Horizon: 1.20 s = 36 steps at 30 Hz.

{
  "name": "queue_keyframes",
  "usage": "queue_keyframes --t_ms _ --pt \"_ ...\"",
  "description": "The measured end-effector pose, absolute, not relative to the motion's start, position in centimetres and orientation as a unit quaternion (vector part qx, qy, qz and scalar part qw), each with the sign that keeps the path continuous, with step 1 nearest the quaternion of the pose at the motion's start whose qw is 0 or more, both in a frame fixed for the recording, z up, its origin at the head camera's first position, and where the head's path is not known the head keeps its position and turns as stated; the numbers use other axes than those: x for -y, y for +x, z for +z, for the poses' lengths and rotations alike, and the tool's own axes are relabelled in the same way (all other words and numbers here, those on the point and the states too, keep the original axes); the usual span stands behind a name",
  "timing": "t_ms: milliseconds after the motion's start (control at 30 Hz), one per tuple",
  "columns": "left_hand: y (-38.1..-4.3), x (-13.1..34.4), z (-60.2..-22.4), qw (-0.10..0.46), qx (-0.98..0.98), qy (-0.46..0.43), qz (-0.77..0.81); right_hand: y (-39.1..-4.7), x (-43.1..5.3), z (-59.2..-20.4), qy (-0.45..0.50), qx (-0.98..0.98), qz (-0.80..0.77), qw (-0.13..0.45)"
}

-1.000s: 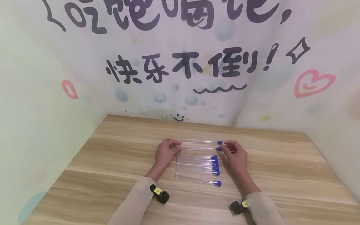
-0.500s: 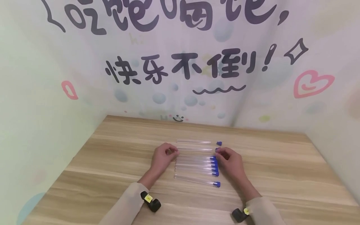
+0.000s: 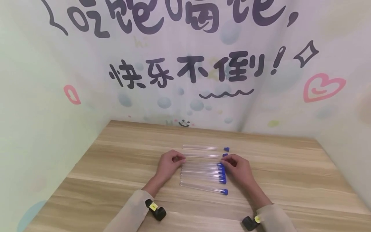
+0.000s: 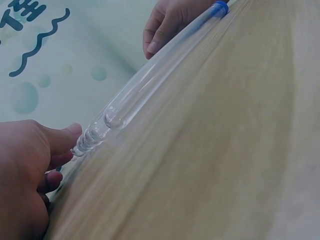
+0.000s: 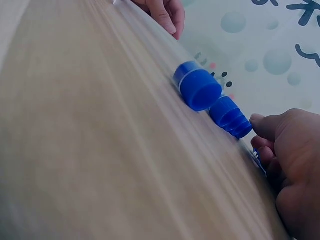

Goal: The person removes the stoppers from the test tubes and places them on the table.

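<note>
A row of clear test tubes point(image 3: 201, 172) with blue caps lies on the wooden table, tops to the right. My left hand point(image 3: 170, 165) is at the rounded ends of the far capped tubes; in the left wrist view the thumb tip point(image 4: 75, 129) is right at the tube ends point(image 4: 87, 142). At the cap end is my right hand point(image 3: 238, 167), its thumb tip point(image 5: 257, 120) close against the farthest blue cap point(image 5: 240, 126). Behind the row lie two uncapped tubes point(image 3: 200, 148), each with a loose blue cap point(image 3: 226, 149) off its right end.
One capped tube point(image 3: 201, 188) lies apart, nearest the body and slightly slanted. Wood-grained table point(image 3: 124, 151) surrounds the tubes on all sides. A printed cloth wall point(image 3: 162, 106) rises behind the table's far edge. A black wrist camera point(image 3: 157, 212) is strapped to each sleeve.
Both hands have moved toward the body, from the nearer uncapped tube and its loose cap to the far side of the capped row. The tubes keep their layout.
</note>
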<state>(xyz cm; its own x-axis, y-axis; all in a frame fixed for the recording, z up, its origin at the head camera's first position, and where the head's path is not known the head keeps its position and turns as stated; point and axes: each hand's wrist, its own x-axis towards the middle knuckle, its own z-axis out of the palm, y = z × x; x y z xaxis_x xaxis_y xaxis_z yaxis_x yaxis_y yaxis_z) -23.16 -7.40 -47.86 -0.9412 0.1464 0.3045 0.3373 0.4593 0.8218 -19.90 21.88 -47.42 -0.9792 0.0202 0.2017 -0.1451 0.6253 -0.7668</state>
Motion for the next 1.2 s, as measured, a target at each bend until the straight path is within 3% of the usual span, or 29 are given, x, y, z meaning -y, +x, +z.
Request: queue_keyframes --t_ms 667,1200 --pt "-23.35 7.4 -47.72 0.082 0.864 -0.157 -0.472 -20.15 -22.23 -47.31 0.056 0.912 0.396 0.089" --pt "-23.49 7.45 -48.01 0.077 0.871 -0.157 -0.458 -20.18 -22.12 -47.34 0.093 0.906 0.397 0.116"
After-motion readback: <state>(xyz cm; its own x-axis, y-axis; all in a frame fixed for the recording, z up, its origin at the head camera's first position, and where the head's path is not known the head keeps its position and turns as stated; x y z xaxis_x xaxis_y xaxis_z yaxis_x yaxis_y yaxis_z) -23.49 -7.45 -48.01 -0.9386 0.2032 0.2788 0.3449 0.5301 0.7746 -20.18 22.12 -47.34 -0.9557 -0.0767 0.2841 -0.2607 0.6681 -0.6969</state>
